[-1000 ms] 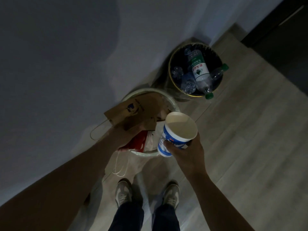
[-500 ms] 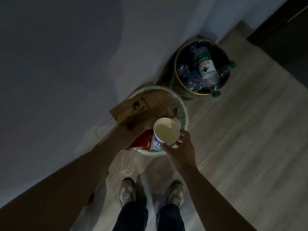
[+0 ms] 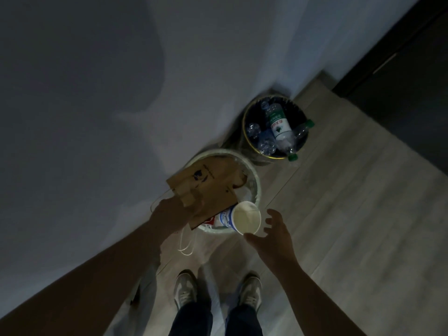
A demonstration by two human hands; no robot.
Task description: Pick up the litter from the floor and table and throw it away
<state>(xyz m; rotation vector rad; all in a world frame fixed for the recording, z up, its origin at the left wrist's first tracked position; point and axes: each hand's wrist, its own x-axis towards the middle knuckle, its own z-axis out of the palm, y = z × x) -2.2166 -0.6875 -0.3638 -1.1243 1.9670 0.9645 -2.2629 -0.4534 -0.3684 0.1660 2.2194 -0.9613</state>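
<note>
Looking down, head view: left hand (image 3: pixel 167 214) gripped a brown paper bag (image 3: pixel 206 187) by its near edge over the pale bin (image 3: pixel 257 187), while the right hand (image 3: pixel 275 240) hung splayed wide, holding nothing, just beside a paper cup (image 3: pixel 244 218) tilted at the bin's near rim. Both judged light, easily crushed; best taken at bag's edge, cup's wall.

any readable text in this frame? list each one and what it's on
No text reads clearly.
bottle label: red characters and a dark emblem, too blurred to read.
paper bag: dark logo with small print, too small to read.
cup: blue print, too blurred to read.
</note>
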